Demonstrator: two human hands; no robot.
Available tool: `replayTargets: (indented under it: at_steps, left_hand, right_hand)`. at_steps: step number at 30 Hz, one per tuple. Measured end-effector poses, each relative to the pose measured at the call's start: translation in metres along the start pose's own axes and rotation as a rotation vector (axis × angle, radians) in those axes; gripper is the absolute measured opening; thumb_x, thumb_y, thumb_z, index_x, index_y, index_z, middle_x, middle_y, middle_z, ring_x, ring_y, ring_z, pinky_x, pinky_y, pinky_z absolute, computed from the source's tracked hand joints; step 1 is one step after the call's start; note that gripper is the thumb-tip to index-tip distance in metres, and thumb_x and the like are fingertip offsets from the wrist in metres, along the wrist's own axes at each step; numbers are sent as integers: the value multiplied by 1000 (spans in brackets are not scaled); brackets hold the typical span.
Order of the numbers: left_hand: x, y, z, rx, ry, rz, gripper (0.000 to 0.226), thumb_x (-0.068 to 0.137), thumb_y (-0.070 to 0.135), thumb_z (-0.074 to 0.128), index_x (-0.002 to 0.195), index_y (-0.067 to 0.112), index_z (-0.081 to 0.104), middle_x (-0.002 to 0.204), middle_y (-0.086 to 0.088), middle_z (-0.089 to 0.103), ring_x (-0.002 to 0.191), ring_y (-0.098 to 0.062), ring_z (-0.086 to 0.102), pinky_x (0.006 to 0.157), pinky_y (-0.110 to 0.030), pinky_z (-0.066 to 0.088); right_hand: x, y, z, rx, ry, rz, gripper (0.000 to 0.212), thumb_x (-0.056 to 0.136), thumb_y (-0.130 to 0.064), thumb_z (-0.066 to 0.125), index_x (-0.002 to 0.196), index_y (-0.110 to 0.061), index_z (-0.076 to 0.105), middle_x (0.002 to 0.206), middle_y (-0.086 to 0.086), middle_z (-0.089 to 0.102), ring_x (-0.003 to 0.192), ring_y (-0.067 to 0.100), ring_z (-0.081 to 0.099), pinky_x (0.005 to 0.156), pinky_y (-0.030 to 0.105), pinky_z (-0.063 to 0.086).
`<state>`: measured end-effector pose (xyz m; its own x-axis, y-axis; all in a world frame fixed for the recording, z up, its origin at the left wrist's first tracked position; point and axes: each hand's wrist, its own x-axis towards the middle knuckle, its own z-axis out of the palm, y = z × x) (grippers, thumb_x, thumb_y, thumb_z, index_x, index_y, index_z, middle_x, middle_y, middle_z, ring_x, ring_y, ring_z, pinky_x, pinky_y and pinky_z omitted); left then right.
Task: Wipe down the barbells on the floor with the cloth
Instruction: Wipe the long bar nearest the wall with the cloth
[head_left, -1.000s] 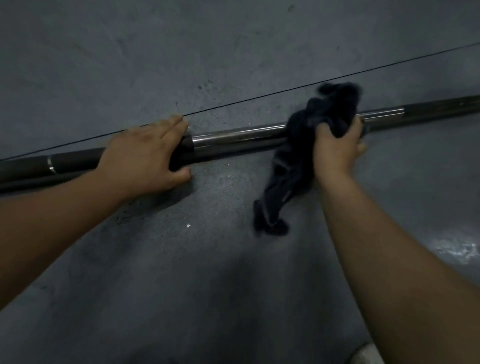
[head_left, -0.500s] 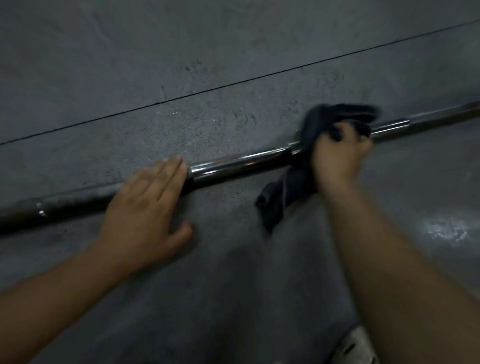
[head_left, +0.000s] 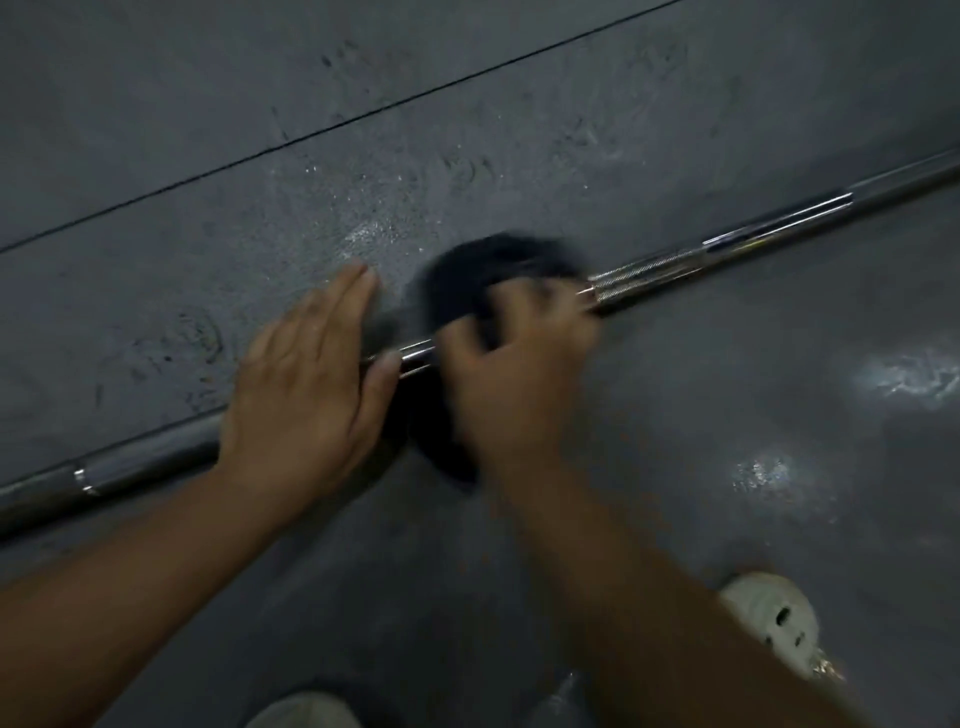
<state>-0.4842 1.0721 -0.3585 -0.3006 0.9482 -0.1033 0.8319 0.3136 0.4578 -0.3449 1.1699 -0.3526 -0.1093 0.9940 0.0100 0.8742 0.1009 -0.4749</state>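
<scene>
Head: R hand (head_left: 519, 364) grips cloth (head_left: 467, 275) on barbell (head_left: 727, 249); L hand (head_left: 301, 395) flat on it.

R hand (head_left: 511, 374) grips dark cloth (head_left: 488, 270) round barbell (head_left: 727, 244) on floor; L hand (head_left: 304, 384) flat on bar.
</scene>
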Motion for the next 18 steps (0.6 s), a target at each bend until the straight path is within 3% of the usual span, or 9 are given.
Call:
replayTargets:
  at_steps: [2, 4, 5, 8, 10, 12, 14, 16, 18]
  left_hand:
    - [-4, -5, -5, -107, 3, -37, 60, 97, 34, 33, 153, 14, 22, 158, -8, 28, 138, -28, 33, 109, -50, 30]
    - [-6, -9, -10, -173, 16, -38, 61, 97, 33, 34, 152, 12, 22, 157, -10, 29, 139, -28, 31, 111, -49, 28]
    - [-6, -9, -11, -182, 9, -38, 62, 97, 34, 34, 153, 12, 21, 157, -11, 30, 139, -29, 32, 111, -48, 29]
    - [-7, -2, -8, -107, -54, -10, 67, 98, 40, 33, 155, 12, 13, 159, -12, 26, 140, -30, 33, 111, -46, 30]
    - [-12, 3, -5, -53, -79, 27, 70, 97, 43, 34, 156, 11, 12, 159, -11, 26, 139, -28, 34, 109, -45, 34]
    - [-18, 6, -4, -42, -95, 46, 72, 95, 43, 36, 155, 11, 13, 159, -10, 26, 139, -26, 34, 108, -44, 35]
    - [-29, 9, -4, -53, -118, 80, 73, 94, 41, 38, 156, 10, 12, 161, -9, 23, 141, -25, 33, 110, -41, 31]
    - [-45, 12, 0, -89, -137, 120, 74, 93, 38, 41, 156, 11, 12, 161, -8, 21, 143, -21, 30, 114, -36, 25]
    - [-63, 17, 5, -132, -145, 153, 73, 92, 34, 44, 155, 10, 16, 161, -8, 21, 145, -18, 27, 117, -34, 21]
  right_hand:
    - [-42, -41, 3, 63, -233, -220, 35, 77, -48, 63, 99, -21, 69, 114, 9, 54, 101, 32, 47, 82, 37, 43]
    - [-16, -23, -7, 12, -260, -388, 35, 76, -47, 61, 97, -20, 70, 115, 10, 55, 101, 32, 49, 81, 35, 45]
    - [12, -1, -18, -62, -216, -384, 37, 75, -46, 59, 97, -19, 72, 117, 12, 56, 103, 34, 51, 85, 35, 45]
    - [109, 71, -56, -275, -30, -112, 61, 75, -53, 46, 118, -17, 70, 135, 19, 52, 125, 37, 46, 105, 38, 37]
    - [137, 92, -67, -277, -28, -30, 74, 75, -51, 39, 139, -18, 57, 137, 21, 52, 127, 38, 46, 107, 41, 36]
    - [116, 79, -51, -292, -44, -75, 71, 75, -37, 46, 145, -25, 51, 131, 20, 56, 120, 39, 51, 102, 45, 40]
    - [58, 42, -31, -232, -48, -94, 47, 75, -33, 54, 119, -27, 70, 119, 15, 61, 111, 37, 57, 96, 46, 41]
    - [-12, 7, -21, -151, -121, -221, 21, 75, -37, 61, 88, -26, 72, 112, 8, 62, 103, 32, 57, 91, 45, 40]
    - [-54, -6, -24, -132, -230, -348, 18, 77, -40, 65, 90, -28, 67, 115, 4, 61, 103, 30, 55, 89, 46, 40]
